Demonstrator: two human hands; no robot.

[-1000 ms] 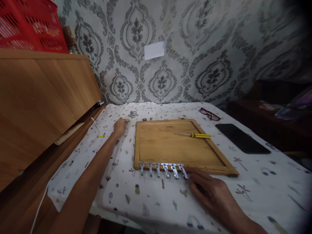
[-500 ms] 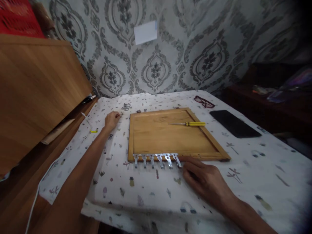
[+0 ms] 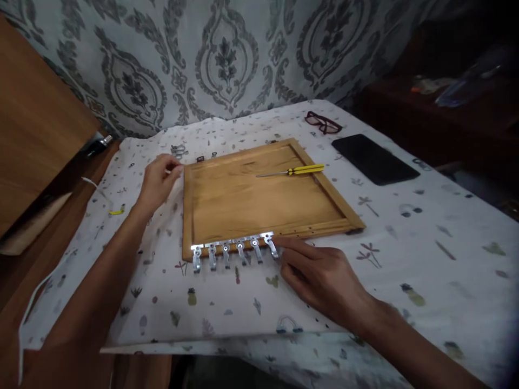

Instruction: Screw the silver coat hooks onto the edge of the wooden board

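The hook rack [image 3: 234,249] lies along the near edge of the wooden board [image 3: 259,200], which rests flat on the table [image 3: 405,248] with the printed cloth. Its long axis runs left to right, a little tilted up toward the right, and its six metal hooks point toward the person, hanging over the board's edge onto the cloth.

The right hand [image 3: 320,278] lies flat on the cloth, fingers stretched out and close together, the fingertips touching the right end of the rack. The left hand [image 3: 158,181] is at the far left corner of the board, fingers curled; it seems to pinch something small and shiny, but I cannot tell what.

In my judgement the rack is loose on the board, so a small push from the right fingertips could slide it out of line or off the edge. The small piece could slip from the left fingers and get lost on the busy cloth. The screwdriver [image 3: 294,170] lies loose on the board and could roll if the board is moved.
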